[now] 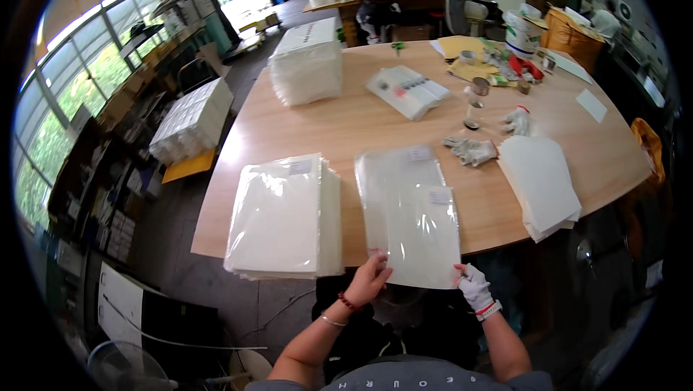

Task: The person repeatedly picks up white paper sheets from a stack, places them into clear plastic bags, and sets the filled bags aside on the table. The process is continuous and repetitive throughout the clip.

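A clear plastic sleeve (422, 247) with a pale sheet in it and a small label near its upper right corner hangs partly over the table's near edge. My bare left hand (367, 283), with a red bead bracelet and a bangle at the wrist, pinches its lower left corner. On the lower right edge, my right hand (475, 291) grips it in a white glove that leaves some fingertips bare. Beneath the sleeve lies a stack of clear plastic bags (393, 164). To the left stands a thick pile of filled sleeves (278, 218), glossy on top.
A fanned stack of white sheets (538, 182) lies right. Beyond are loose white gloves (471, 151), a glass jar (473, 113), a packet of printed bags (408, 91) and a tall wrapped stack (307, 66). A white bucket (521, 34) stands far right. Other people work at a back table.
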